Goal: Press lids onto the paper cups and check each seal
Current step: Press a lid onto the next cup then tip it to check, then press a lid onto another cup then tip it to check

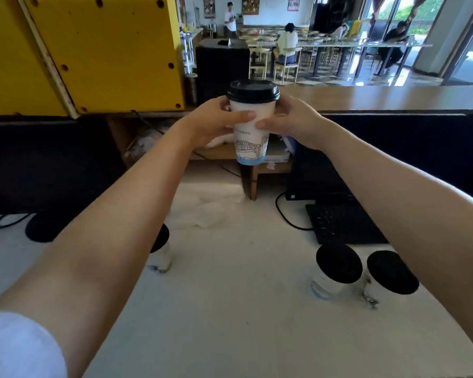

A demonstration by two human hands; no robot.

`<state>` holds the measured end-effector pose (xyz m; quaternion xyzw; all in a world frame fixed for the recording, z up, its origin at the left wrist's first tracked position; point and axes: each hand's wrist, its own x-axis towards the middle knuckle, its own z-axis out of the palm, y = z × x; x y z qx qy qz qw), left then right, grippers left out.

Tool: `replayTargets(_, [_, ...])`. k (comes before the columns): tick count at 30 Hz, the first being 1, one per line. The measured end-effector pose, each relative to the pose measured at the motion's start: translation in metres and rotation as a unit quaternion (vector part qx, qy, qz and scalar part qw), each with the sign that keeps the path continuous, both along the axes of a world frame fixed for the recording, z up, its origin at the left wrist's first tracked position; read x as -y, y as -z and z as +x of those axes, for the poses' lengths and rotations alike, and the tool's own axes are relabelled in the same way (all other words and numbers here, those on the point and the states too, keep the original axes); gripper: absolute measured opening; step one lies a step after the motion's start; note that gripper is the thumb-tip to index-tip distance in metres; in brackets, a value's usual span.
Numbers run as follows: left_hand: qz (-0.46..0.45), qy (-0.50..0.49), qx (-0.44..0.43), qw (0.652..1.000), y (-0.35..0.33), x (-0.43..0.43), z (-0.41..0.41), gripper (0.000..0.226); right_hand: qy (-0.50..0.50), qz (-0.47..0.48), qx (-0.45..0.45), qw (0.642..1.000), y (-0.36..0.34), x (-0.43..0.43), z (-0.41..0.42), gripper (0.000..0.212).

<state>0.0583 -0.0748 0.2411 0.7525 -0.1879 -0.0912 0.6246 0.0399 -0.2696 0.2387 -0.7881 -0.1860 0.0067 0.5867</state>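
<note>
I hold a white paper cup with a line drawing and a blue base upright in the air at arm's length. A black lid sits on its rim. My left hand wraps the cup's left side just under the lid, thumb across the front. My right hand grips the right side at the same height. Three more lidded cups stand on the white counter: one partly hidden behind my left forearm, two side by side under my right forearm.
A black keyboard and cable lie on the white counter at the right, crumpled white paper in the middle. A yellow panel stands at the far left. Beyond a wooden bar top people sit at cafe tables.
</note>
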Motion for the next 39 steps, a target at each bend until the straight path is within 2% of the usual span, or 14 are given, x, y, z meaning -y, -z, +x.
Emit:
replayTargets(3, [0.002,-0.016,-0.028,0.999,0.031,-0.014,-0.011,0.052,-0.013,-0.023,-0.026,0.999,0.031,-0.014,0.004,0.062])
replayTargets(6, [-0.031,-0.061,-0.041,0.997,0.073,-0.022,-0.028,0.041,-0.072,-0.005,-0.088,0.993,0.067,-0.028,0.008,0.061])
replayTargets(9, [-0.086,-0.144,-0.076,0.983,0.123,-0.026,-0.041,0.052,-0.112,-0.067,-0.131,0.983,0.104,-0.044,0.012,0.072])
replayTargets(12, [-0.085,-0.218,-0.122,0.965,0.164,-0.031,-0.056,0.067,-0.143,-0.073,-0.184,0.970,0.143,-0.059,0.013,0.078])
replayTargets(15, [-0.091,-0.247,-0.135,0.955,0.201,-0.034,-0.071,0.079,-0.147,-0.091,-0.208,0.963,0.176,-0.073,0.009,0.080])
replayTargets(21, [-0.090,-0.308,-0.155,0.934,0.256,-0.043,-0.088,0.087,-0.146,-0.131,-0.223,0.955,0.222,-0.096,0.001,0.080])
replayTargets(29, [-0.130,-0.305,-0.147,0.932,0.283,-0.061,-0.090,0.084,-0.141,-0.103,-0.231,0.957,0.247,-0.117,-0.002,0.076])
replayTargets(35, [-0.090,-0.315,-0.137,0.935,0.282,-0.060,-0.090,0.080,-0.144,-0.077,-0.276,0.947,0.251,-0.115,-0.003,0.074])
replayTargets(39, [-0.048,-0.327,-0.187,0.925,0.278,-0.059,-0.095,0.076,-0.133,-0.040,-0.318,0.938,0.251,-0.118,-0.008,0.075])
